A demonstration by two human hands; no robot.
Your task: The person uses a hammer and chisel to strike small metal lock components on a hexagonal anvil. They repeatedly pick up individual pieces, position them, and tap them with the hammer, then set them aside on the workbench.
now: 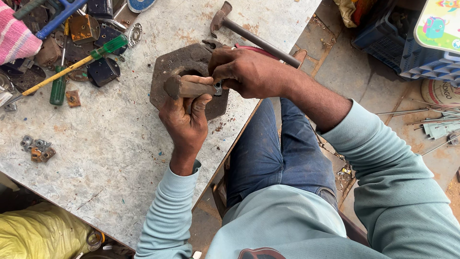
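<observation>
Both hands meet right in the middle of the frame, over a dark, rusty metal plate (172, 64) lying on the grey, scuffed surface (110, 158). The left hand (184, 117) has its fingers wrapped tight around a short brown rusty rod (184, 88), held sideways just above the plate. The right hand (244, 72) comes in from the right, fingers closed on the rod's right end, where there's a small shiny nut (218, 88), or maybe a washer, hard to tell since the fingers cover most of it.

A hammer (254, 34) lies just behind the right hand, head toward the top centre, handle running down to the right. Upper left of the frame is a mess of stuff: a green-handled screwdriver (108, 48) with a yellow shaft, another green-handled tool (58, 88), dark metal brackets (103, 71), and a pink cloth (17, 36) in the corner. A few small nuts (37, 147) sit at the left edge. A blue crate (407, 45) is on the floor, upper right.
</observation>
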